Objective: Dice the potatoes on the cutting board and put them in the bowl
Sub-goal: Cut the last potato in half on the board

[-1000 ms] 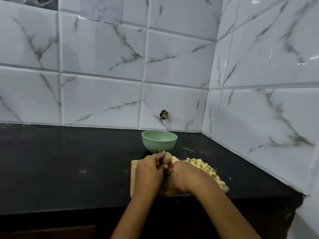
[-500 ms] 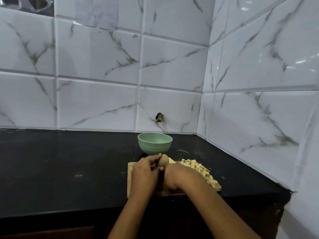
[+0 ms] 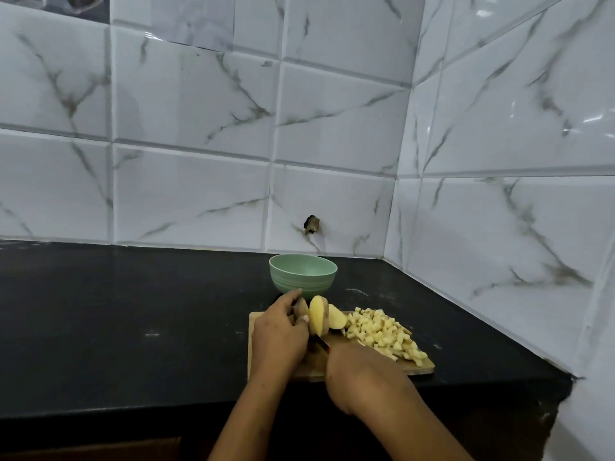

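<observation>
Wooden board [image 3: 309, 365]: potato [image 3: 317, 314] halved (knife [image 3: 321, 343] between).

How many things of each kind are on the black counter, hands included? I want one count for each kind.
bowl: 1
cutting board: 1
knife: 1
potato being cut: 1
pile of diced potato: 1
hands: 2 (left hand, right hand)
Total: 7

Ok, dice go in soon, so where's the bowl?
Head view, centre: the green bowl stands on the black counter just behind the cutting board.
</observation>
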